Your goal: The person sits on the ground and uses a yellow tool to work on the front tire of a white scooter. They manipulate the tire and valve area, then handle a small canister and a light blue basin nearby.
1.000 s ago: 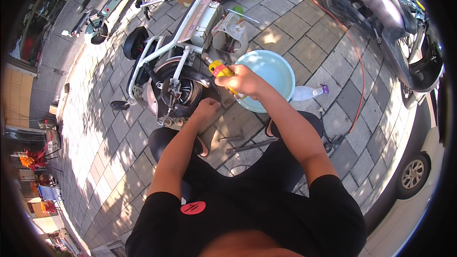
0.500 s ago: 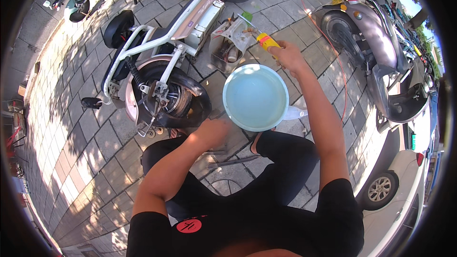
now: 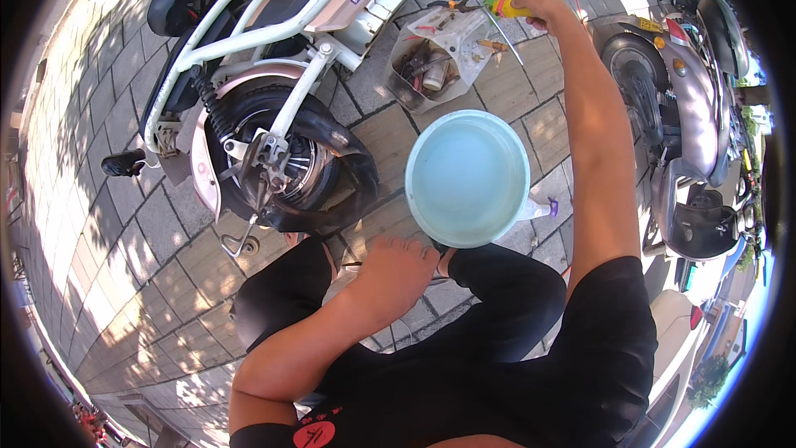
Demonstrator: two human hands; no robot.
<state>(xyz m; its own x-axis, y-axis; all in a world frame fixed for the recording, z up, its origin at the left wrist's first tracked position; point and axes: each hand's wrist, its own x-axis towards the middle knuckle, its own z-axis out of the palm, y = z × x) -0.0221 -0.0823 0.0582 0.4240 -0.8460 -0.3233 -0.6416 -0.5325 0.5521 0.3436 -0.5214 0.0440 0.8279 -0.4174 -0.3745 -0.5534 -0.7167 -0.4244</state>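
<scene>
My right hand (image 3: 543,10) is stretched far forward, closed round a yellow tube-shaped thing (image 3: 516,9). Beside it a thin metal rod (image 3: 507,40) slants down from the rim of a cut plastic container (image 3: 464,75) full of tools. My left hand (image 3: 400,272) hangs over my lap with its back up and its fingers curled; what they may hold is hidden. Just ahead of it stands a pale blue basin (image 3: 467,239) with water in it. Left of the basin, a scooter's rear wheel (image 3: 286,162) has black rubber (image 3: 352,158) bulging away from its rim.
The white and pink scooter (image 3: 290,29) lies tipped on the paving stones. A clear bottle with a purple cap (image 3: 553,206) pokes out beside the basin. A grey scooter (image 3: 701,116) stands to the right, and a white car (image 3: 676,340) is at the lower right.
My right hand has moved forward and right with the yellow tube-shaped thing, past the container. My left hand has come back toward my lap, away from the wheel. The view has shifted too.
</scene>
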